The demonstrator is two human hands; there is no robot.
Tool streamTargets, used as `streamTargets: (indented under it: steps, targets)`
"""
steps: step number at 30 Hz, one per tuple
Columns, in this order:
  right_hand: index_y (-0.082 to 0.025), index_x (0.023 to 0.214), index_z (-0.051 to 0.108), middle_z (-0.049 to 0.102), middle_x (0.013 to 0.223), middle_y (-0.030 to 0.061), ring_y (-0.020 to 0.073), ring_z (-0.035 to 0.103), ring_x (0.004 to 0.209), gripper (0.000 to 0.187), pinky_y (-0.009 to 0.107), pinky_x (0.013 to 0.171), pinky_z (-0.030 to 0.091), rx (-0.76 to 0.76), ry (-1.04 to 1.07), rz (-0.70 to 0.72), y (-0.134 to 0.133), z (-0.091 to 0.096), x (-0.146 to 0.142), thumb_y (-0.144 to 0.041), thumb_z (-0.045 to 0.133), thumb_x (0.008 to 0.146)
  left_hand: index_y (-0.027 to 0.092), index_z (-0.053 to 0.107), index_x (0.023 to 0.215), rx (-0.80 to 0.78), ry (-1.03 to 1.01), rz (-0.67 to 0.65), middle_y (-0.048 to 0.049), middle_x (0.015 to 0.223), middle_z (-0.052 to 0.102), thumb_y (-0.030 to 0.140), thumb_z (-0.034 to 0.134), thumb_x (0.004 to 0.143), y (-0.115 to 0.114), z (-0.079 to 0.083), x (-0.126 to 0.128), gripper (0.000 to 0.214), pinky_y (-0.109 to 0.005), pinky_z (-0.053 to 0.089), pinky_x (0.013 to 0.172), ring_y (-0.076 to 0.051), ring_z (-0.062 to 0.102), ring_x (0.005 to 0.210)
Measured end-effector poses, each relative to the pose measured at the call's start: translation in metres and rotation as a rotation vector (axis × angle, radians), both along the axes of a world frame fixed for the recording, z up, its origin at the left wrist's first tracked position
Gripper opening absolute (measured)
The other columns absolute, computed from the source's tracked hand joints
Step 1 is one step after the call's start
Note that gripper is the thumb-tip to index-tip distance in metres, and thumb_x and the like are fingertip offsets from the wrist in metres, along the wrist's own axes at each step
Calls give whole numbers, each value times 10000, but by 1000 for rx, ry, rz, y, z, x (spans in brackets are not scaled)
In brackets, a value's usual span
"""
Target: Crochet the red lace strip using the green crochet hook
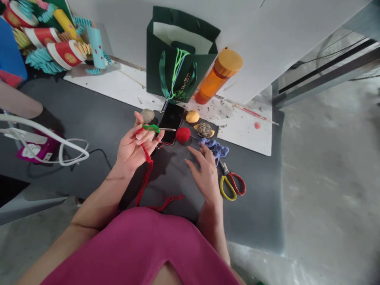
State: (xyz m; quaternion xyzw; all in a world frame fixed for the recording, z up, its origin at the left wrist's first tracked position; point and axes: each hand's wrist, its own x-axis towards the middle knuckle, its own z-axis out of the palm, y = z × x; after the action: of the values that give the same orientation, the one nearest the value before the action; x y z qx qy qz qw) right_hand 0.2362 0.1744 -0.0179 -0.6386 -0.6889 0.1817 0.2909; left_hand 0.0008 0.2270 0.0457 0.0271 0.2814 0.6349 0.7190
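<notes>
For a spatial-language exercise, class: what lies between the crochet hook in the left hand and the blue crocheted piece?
Between the crochet hook and the blue crocheted piece, the head view shows a red yarn ball.

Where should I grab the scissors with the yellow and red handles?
Take the scissors by the yellow loop and red loop, coming from the near side, past the right hand. They lie flat on the dark mat with the loops toward the person and the blades pointing away, so your fingers stay off the sharp end.
</notes>
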Motion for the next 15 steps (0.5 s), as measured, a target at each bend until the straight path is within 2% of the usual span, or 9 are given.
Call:
streamTargets:
  steps: [3,5,7,8,10,11,12,13,15]
  targets:
    - [-296,1389,697,619,1536,173,349,657,1339,393,563,1029,622,32,130,42,1,4,-10,-291,647,999,312,761,996,24,-36,-44,131,515,368,36,507,982,-8,-2,5,375,-436,501,1204,-20,385,412]
    - [-330,1500,601,582,1602,156,292,722,1220,529,465,922,660,29,274,167,0,7,-21,-260,668,981,288,743,946,34,-84,-135,129,519,353,42,541,953,-15,-3,10,319,-455,511,1194,-23,389,420]
    - [-323,1555,532,597,1596,153,265,743,1180,628,416,898,658,-8,394,349,-3,8,-32,-251,705,955,269,717,877,23,-112,-262,128,506,305,45,584,916,-22,-5,14,264,-477,529,1174,-36,384,418]
    - [-297,1524,562,672,1507,146,265,749,1167,597,411,912,652,-17,420,425,-4,7,-37,-271,725,949,264,701,842,15,-120,-320,128,498,271,45,597,900,-24,-5,16,249,-487,540,1161,-43,377,414]
    - [-250,1274,729,816,1176,106,237,780,992,303,359,837,641,-30,423,515,-6,5,-43,-286,712,974,258,675,799,19,-135,-367,129,486,221,44,604,884,-26,-3,17,240,-492,575,1107,-50,355,405]
    - [-235,1143,772,831,1030,86,220,779,902,176,332,788,627,-39,406,523,-6,4,-44,-282,692,993,256,669,792,31,-142,-350,129,483,215,46,600,885,-25,-1,15,240,-479,599,1062,-50,345,402]
    - [-225,1045,789,829,934,74,204,771,831,131,307,738,608,-50,390,513,-6,5,-44,-275,674,1009,255,667,792,44,-147,-312,127,482,222,50,591,893,-24,0,14,241,-452,622,1006,-48,337,400]
    - [-219,1000,796,828,891,70,192,764,791,143,289,697,587,-63,380,495,-6,6,-42,-270,664,1018,256,669,798,59,-149,-258,126,483,240,55,580,908,-22,2,11,246,-415,637,944,-43,331,398]
    - [-216,1038,803,840,909,71,174,753,748,147,269,637,554,-110,399,482,-6,13,-38,-288,676,1019,261,678,819,82,-145,-133,122,496,280,73,554,955,-17,6,5,263,-339,634,844,-36,334,396]
